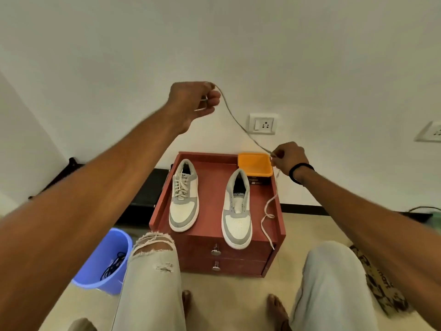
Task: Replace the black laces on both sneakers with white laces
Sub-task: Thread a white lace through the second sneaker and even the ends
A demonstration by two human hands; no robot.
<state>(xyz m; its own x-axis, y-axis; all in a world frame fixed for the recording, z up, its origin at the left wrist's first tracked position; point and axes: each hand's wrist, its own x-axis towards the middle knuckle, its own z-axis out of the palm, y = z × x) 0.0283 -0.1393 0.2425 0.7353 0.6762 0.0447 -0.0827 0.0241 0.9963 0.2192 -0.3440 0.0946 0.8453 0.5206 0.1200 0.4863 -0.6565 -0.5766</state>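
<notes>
against the pale wall, both hands pinch the white lace (241,125), left hand (194,101) at upper centre, right hand (287,157) lower right. its slack tail drops just right of the unlaced sneaker (237,210), nearest the right hand.

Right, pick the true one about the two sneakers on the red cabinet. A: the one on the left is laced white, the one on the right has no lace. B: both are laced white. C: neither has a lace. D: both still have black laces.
A: the left sneaker has white laces crossed through its eyelets, while the right sneaker shows a bare tongue with empty eyelets.
</notes>
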